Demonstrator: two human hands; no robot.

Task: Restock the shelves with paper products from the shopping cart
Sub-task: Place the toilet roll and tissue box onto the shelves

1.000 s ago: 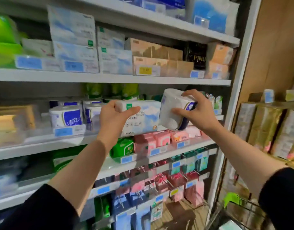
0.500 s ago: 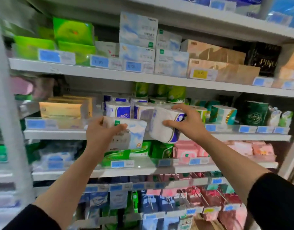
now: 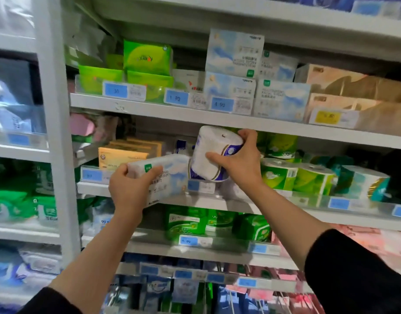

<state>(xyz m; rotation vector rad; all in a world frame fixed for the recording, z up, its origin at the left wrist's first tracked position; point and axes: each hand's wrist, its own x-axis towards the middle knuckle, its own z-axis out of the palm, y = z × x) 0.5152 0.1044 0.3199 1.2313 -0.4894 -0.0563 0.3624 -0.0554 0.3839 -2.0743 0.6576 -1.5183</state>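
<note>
Left hand [image 3: 129, 189] grips tissue pack [image 3: 163, 175] at its left end, held level before the middle shelf [image 3: 285, 202]. Right hand [image 3: 240, 162], at its 2 o'clock, clasps tilted toilet roll [image 3: 214, 152], touching the pack's right end.

Two hands [image 3: 129, 189], two paper packs [image 3: 172, 175]
</note>
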